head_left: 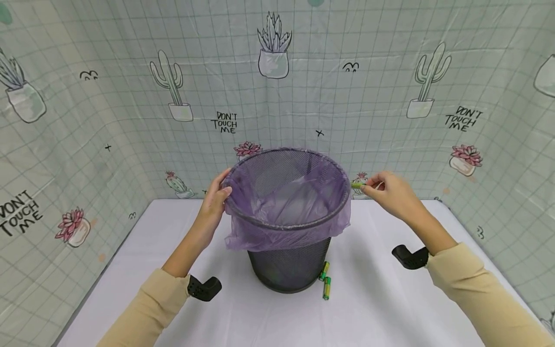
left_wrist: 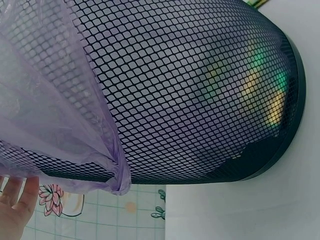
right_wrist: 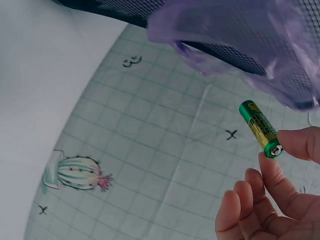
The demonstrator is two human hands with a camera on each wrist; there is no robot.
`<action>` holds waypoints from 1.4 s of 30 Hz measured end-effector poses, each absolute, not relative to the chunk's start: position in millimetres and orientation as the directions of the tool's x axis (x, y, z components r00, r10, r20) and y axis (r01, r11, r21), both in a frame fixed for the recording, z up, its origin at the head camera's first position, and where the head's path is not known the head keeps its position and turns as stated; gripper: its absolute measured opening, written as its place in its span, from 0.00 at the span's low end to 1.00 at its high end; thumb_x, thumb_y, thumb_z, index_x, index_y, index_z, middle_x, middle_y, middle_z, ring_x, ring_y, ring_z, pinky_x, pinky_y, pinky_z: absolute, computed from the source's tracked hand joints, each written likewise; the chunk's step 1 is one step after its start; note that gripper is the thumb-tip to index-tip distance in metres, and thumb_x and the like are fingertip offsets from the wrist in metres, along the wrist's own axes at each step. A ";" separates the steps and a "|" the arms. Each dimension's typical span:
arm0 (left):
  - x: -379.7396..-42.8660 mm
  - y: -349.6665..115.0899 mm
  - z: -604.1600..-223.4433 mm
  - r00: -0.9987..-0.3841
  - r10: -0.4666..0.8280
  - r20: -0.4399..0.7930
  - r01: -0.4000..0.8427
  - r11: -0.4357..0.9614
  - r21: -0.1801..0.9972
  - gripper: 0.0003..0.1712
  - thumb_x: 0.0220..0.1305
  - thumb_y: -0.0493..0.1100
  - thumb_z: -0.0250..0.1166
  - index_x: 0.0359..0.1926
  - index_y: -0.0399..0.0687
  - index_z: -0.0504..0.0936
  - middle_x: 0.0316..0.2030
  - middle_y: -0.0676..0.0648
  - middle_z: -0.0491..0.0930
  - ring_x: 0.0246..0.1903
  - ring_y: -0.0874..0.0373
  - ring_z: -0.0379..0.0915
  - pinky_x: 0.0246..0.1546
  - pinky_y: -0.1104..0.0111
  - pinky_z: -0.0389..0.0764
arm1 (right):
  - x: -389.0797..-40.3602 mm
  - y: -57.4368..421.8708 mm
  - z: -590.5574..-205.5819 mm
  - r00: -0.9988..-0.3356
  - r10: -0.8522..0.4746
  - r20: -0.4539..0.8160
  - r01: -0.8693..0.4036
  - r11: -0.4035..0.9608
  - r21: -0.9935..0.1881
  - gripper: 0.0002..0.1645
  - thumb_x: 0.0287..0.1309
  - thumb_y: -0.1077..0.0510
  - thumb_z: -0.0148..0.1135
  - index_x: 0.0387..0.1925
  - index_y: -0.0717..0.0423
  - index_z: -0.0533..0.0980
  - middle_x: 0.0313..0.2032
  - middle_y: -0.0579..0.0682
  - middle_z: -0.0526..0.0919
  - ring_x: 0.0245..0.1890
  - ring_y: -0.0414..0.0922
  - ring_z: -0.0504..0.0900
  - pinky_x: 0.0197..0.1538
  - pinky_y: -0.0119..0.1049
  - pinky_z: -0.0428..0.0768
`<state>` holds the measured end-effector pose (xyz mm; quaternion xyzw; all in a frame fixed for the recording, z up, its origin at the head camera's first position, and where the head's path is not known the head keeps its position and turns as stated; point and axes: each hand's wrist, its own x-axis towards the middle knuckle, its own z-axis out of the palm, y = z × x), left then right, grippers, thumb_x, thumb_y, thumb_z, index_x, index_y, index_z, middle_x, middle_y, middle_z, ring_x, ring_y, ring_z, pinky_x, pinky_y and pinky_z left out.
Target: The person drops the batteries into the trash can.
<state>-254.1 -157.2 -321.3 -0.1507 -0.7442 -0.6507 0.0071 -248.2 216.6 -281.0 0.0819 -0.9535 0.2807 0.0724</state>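
A black mesh wastebasket stands upright, lined with a purple plastic bag folded over its rim. My left hand grips the rim on the left, thumb over the top and fingers against the outside. Between thumb and index finger, my right hand pinches a green and yellow battery by one end, just right of the rim. Two similar batteries lie on the table by the basket's base. Through the mesh in the left wrist view, blurred green and yellow batteries show near the bottom.
The basket stands on a white table. A grid-patterned cloth with cactus drawings hangs behind and at both sides. Black wrist devices are worn at both cuffs.
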 end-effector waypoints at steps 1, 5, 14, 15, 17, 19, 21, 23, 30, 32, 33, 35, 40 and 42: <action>-254.2 -157.0 -321.3 -0.955 0.215 0.206 0.233 0.108 0.966 0.32 0.68 0.49 0.40 0.72 0.58 0.47 0.73 0.47 0.39 0.72 0.49 0.35 0.67 0.45 0.43 | -249.0 216.7 -277.2 -0.975 -0.116 0.190 -0.200 0.831 -0.519 0.20 0.62 0.51 0.52 0.41 0.67 0.74 0.39 0.60 0.76 0.36 0.51 0.74 0.33 0.35 0.71; -254.4 -156.4 -321.1 -0.956 0.215 0.200 0.228 0.112 0.967 0.32 0.67 0.49 0.40 0.72 0.59 0.47 0.73 0.47 0.38 0.72 0.49 0.35 0.67 0.44 0.42 | -252.9 216.8 -261.5 -0.971 -0.115 0.210 -0.209 0.835 -0.509 0.21 0.62 0.51 0.52 0.42 0.68 0.74 0.41 0.62 0.75 0.39 0.53 0.74 0.36 0.38 0.71; -254.0 -156.6 -320.8 -0.958 0.211 0.193 0.222 0.120 0.968 0.33 0.67 0.49 0.40 0.72 0.59 0.47 0.73 0.47 0.37 0.72 0.48 0.34 0.67 0.44 0.43 | -263.7 207.7 -228.8 -0.964 -0.109 0.242 -0.221 0.835 -0.504 0.23 0.62 0.49 0.52 0.43 0.67 0.75 0.41 0.63 0.77 0.41 0.54 0.75 0.38 0.42 0.71; -254.1 -156.6 -320.8 -0.958 0.212 0.193 0.222 0.119 0.968 0.33 0.67 0.49 0.40 0.72 0.59 0.47 0.73 0.47 0.37 0.72 0.48 0.34 0.67 0.44 0.44 | -264.8 205.9 -226.3 -0.962 -0.114 0.248 -0.227 0.838 -0.496 0.22 0.62 0.49 0.53 0.43 0.66 0.75 0.41 0.63 0.77 0.41 0.54 0.75 0.38 0.43 0.72; -254.0 -156.3 -320.5 -0.956 0.215 0.197 0.226 0.119 0.967 0.33 0.67 0.49 0.40 0.72 0.58 0.47 0.73 0.46 0.37 0.72 0.48 0.35 0.67 0.44 0.43 | -267.7 201.9 -222.3 -0.958 -0.130 0.257 -0.243 0.842 -0.481 0.21 0.61 0.50 0.53 0.42 0.65 0.76 0.41 0.62 0.78 0.40 0.54 0.75 0.39 0.44 0.72; -253.9 -156.1 -320.3 -0.955 0.219 0.201 0.231 0.122 0.965 0.32 0.67 0.49 0.39 0.72 0.58 0.46 0.73 0.45 0.37 0.72 0.47 0.34 0.67 0.44 0.43 | -271.2 197.7 -220.1 -0.953 -0.152 0.261 -0.262 0.848 -0.461 0.21 0.61 0.50 0.54 0.43 0.65 0.76 0.42 0.61 0.77 0.41 0.54 0.75 0.41 0.46 0.72; -253.5 -156.0 -320.2 -0.955 0.220 0.201 0.232 0.127 0.964 0.32 0.68 0.49 0.39 0.72 0.59 0.46 0.73 0.45 0.38 0.72 0.47 0.34 0.67 0.43 0.42 | -274.8 193.3 -219.2 -0.949 -0.186 0.256 -0.286 0.849 -0.443 0.20 0.61 0.51 0.54 0.43 0.65 0.76 0.42 0.61 0.77 0.41 0.54 0.75 0.42 0.48 0.72; -253.1 -156.0 -319.9 -0.955 0.220 0.200 0.233 0.133 0.963 0.32 0.68 0.49 0.39 0.72 0.59 0.46 0.73 0.45 0.37 0.72 0.47 0.33 0.67 0.43 0.42 | -279.0 188.7 -219.1 -0.940 -0.222 0.260 -0.318 0.848 -0.425 0.19 0.61 0.52 0.55 0.41 0.66 0.76 0.41 0.61 0.77 0.41 0.54 0.75 0.42 0.48 0.72; -252.5 -156.8 -319.9 -0.954 0.219 0.203 0.235 0.134 0.963 0.32 0.68 0.49 0.39 0.72 0.59 0.47 0.73 0.46 0.38 0.72 0.47 0.33 0.67 0.43 0.42 | -292.5 172.5 -219.3 -0.913 -0.298 0.278 -0.387 0.849 -0.361 0.15 0.60 0.56 0.57 0.38 0.67 0.76 0.40 0.63 0.75 0.40 0.56 0.73 0.43 0.48 0.72; -252.6 -156.8 -320.0 -0.955 0.217 0.204 0.236 0.133 0.963 0.32 0.68 0.50 0.39 0.72 0.59 0.47 0.73 0.47 0.38 0.72 0.48 0.33 0.67 0.43 0.42 | -295.3 168.8 -219.1 -0.911 -0.309 0.273 -0.392 0.855 -0.339 0.15 0.60 0.56 0.57 0.40 0.67 0.76 0.41 0.63 0.74 0.40 0.57 0.73 0.43 0.49 0.72; -252.7 -156.9 -320.2 -0.954 0.217 0.205 0.237 0.132 0.963 0.32 0.68 0.50 0.39 0.72 0.59 0.47 0.73 0.47 0.38 0.72 0.48 0.33 0.67 0.42 0.42 | -296.5 167.4 -219.2 -0.911 -0.314 0.266 -0.392 0.858 -0.332 0.16 0.60 0.56 0.57 0.41 0.67 0.76 0.41 0.64 0.73 0.41 0.57 0.73 0.44 0.49 0.72; -253.0 -156.9 -320.5 -0.955 0.216 0.205 0.236 0.131 0.963 0.32 0.67 0.50 0.40 0.72 0.59 0.47 0.73 0.47 0.38 0.72 0.48 0.33 0.66 0.42 0.42 | -298.1 165.3 -219.3 -0.915 -0.319 0.248 -0.389 0.862 -0.325 0.19 0.60 0.54 0.57 0.45 0.66 0.75 0.42 0.63 0.72 0.42 0.57 0.72 0.44 0.50 0.72; -253.2 -156.7 -320.6 -0.956 0.213 0.201 0.232 0.134 0.963 0.32 0.67 0.50 0.40 0.72 0.60 0.48 0.73 0.47 0.37 0.72 0.47 0.33 0.66 0.41 0.42 | -297.8 165.1 -219.5 -0.910 -0.337 0.242 -0.403 0.856 -0.325 0.20 0.59 0.54 0.59 0.48 0.66 0.74 0.43 0.64 0.72 0.42 0.57 0.72 0.45 0.50 0.71; -253.0 -156.8 -320.4 -0.957 0.210 0.201 0.232 0.135 0.963 0.32 0.67 0.50 0.40 0.72 0.60 0.48 0.73 0.47 0.37 0.72 0.47 0.33 0.66 0.41 0.42 | -297.6 167.0 -220.5 -0.904 -0.343 0.256 -0.415 0.850 -0.323 0.19 0.59 0.55 0.59 0.47 0.66 0.74 0.42 0.64 0.72 0.42 0.57 0.72 0.45 0.50 0.71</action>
